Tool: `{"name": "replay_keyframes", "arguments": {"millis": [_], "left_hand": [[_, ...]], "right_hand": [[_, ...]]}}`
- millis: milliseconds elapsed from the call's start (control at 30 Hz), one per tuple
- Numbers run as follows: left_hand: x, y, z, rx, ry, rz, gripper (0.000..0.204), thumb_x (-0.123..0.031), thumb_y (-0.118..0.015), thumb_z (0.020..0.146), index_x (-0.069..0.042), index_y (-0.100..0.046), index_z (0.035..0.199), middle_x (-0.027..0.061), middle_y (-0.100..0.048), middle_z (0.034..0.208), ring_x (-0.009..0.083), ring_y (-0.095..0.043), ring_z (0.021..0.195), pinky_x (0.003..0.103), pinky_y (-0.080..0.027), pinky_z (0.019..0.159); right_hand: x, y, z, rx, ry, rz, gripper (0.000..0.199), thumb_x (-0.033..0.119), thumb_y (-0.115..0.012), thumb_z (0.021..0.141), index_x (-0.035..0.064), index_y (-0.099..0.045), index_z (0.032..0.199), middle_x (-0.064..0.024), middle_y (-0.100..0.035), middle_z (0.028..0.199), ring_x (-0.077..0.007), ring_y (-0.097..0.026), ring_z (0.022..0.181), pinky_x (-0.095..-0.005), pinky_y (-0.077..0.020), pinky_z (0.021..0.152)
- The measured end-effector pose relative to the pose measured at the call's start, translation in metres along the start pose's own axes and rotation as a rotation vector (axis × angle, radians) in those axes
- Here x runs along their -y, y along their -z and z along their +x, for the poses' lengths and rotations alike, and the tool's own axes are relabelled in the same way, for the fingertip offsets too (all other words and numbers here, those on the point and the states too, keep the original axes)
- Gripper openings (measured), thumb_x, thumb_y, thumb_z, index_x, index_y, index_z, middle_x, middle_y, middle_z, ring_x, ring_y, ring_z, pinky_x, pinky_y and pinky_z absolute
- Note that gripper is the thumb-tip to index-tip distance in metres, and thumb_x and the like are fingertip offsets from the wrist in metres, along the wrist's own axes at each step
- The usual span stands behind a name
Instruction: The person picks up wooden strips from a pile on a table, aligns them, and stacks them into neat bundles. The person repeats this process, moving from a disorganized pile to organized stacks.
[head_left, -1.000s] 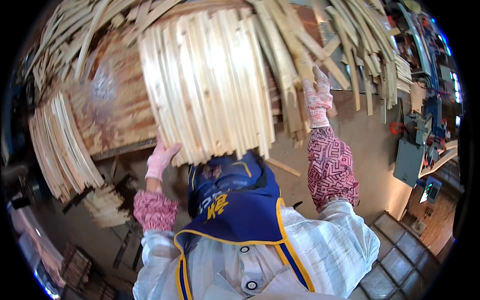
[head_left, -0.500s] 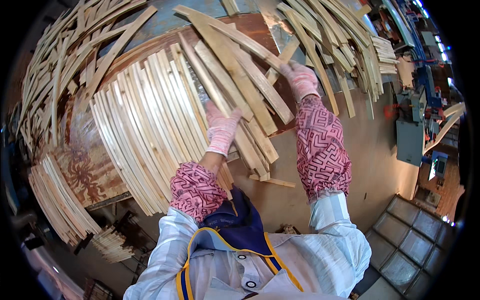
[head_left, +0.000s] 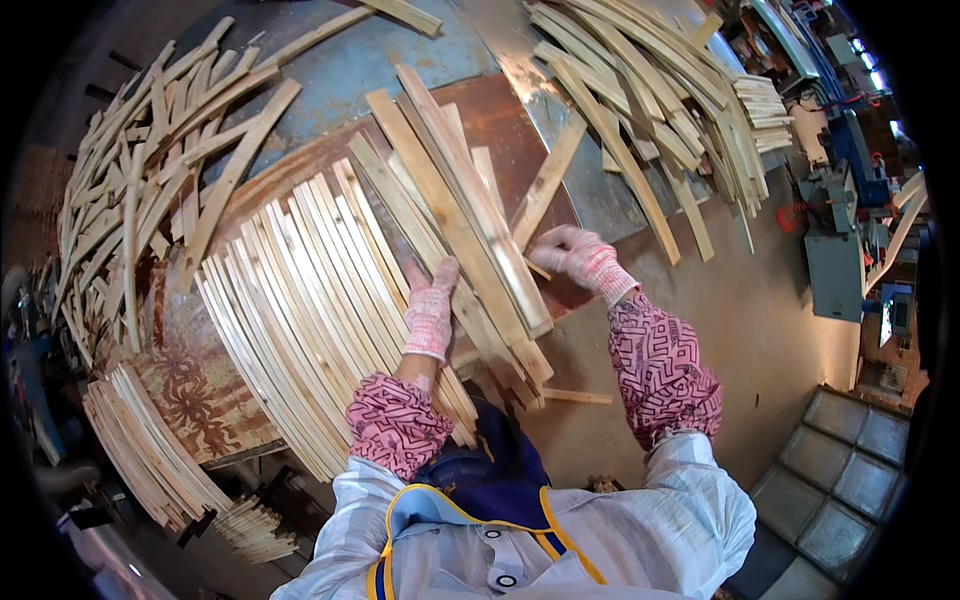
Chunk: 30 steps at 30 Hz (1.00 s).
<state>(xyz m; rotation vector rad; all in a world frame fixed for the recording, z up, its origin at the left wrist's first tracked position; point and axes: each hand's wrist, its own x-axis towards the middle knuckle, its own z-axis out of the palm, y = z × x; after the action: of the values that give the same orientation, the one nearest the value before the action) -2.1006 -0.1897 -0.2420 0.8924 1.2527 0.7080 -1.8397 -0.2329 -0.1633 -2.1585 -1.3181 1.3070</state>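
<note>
My left hand [head_left: 430,315], in a pink-and-white knit glove, rests with thumb and fingers apart at the right edge of a row of pale wooden strips [head_left: 300,290]. Beside it, a loose bundle of longer wooden strips [head_left: 455,215] lies slantwise, its near ends jutting past the table edge. My right hand [head_left: 585,262], gloved alike and slightly blurred, hovers right of this bundle with loosely bent fingers and nothing visible in them. Close to its fingertips are the end of a small wooden piece and a short slanting wooden strip [head_left: 552,180].
Tangled wooden strips [head_left: 150,170] heap up at the far left, with another heap [head_left: 660,100] at the far right. A stack of strips [head_left: 150,440] stands at the lower left. The worn table [head_left: 215,400] ends before my body. Grey machinery [head_left: 835,270] stands at right.
My right hand has let go of the long strip's far end and come nearer to me. That strip now lies alongside the others in the bundle. My left hand stays beside the row.
</note>
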Motion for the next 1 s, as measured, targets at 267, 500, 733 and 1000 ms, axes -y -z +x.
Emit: {"name": "replay_keyframes", "arguments": {"millis": [267, 500, 733, 1000], "left_hand": [[0.0, -0.001, 0.012, 0.079, 0.116, -0.032, 0.106, -0.054, -0.069, 0.081, -0.001, -0.01, 0.152, 0.0259, -0.026, 0.151, 0.0333, -0.031, 0.139, 0.036, -0.027, 0.112], [-0.009, -0.005, 0.01, 0.064, 0.158, 0.112, 0.103, -0.046, -0.07, 0.082, 0.0, -0.01, 0.152, 0.0238, -0.038, 0.145, 0.0319, -0.04, 0.132, 0.034, -0.032, 0.108], [0.006, 0.004, 0.012, 0.089, 0.175, -0.221, 0.098, -0.052, -0.066, 0.084, 0.001, -0.017, 0.15, 0.0172, -0.039, 0.144, 0.0278, -0.041, 0.129, 0.033, -0.033, 0.108], [-0.011, 0.007, 0.015, 0.193, 0.368, -0.671, 0.099, -0.078, -0.041, 0.084, -0.01, -0.019, 0.152, 0.0146, -0.03, 0.153, 0.0331, -0.031, 0.138, 0.05, -0.027, 0.112]], "right_hand": [[0.011, -0.028, 0.112, -0.569, -0.391, 0.102, 0.088, 0.037, -0.077, 0.069, 0.0027, -0.036, 0.139, -0.0227, -0.058, 0.124, -0.0363, -0.057, 0.116, -0.0419, -0.0444, 0.097], [-0.008, -0.034, 0.075, -0.259, 0.006, 0.048, 0.082, 0.04, -0.07, 0.082, 0.0137, -0.03, 0.149, -0.0222, -0.05, 0.138, -0.0331, -0.047, 0.129, -0.0377, -0.0363, 0.107], [0.002, -0.044, 0.047, -0.026, 0.233, 0.551, 0.059, 0.039, -0.055, 0.096, 0.0047, -0.043, 0.142, -0.0122, -0.049, 0.141, -0.0197, -0.041, 0.134, -0.0303, -0.0272, 0.112], [-0.02, -0.021, 0.112, -0.068, -0.06, 1.077, 0.072, 0.06, -0.042, 0.096, 0.0039, -0.041, 0.141, -0.0088, -0.061, 0.11, -0.0158, -0.059, 0.085, -0.0279, -0.047, 0.072]]}}
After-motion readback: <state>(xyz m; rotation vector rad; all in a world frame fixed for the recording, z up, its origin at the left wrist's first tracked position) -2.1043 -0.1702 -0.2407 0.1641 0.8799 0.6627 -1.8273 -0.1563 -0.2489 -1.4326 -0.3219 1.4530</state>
